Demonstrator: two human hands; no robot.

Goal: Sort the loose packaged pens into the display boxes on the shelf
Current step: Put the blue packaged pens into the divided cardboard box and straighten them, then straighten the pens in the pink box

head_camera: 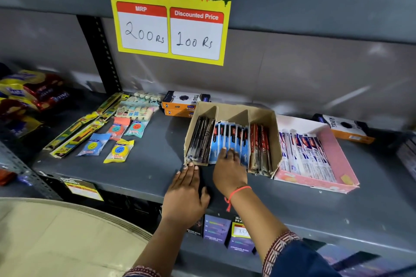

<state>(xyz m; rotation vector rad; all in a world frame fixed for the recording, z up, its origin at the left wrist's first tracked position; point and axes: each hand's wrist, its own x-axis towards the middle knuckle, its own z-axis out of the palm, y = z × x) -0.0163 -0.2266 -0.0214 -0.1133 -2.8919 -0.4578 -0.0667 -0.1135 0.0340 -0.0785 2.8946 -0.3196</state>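
A brown cardboard display box (261, 111) with three compartments stands on the grey shelf (146, 168). Black pen packs (201, 139) fill its left slot, blue packs (231, 135) the middle, red and dark packs (261, 148) the right. My right hand (228, 168) rests with its fingertips on the near ends of the blue packs. My left hand (185, 193) lies flat on the shelf, fingertips at the box's front left corner, holding nothing. A pink box (337, 153) to the right holds white pen packs (304, 153).
Orange-and-black boxes (184, 102) stand behind the cardboard box, another (346, 128) at far right. Long yellow packs (76, 132), round toys in packets (119, 148) and erasers (137, 108) lie on the left. A price sign (171, 16) hangs above. Snack bags (29, 94) sit far left.
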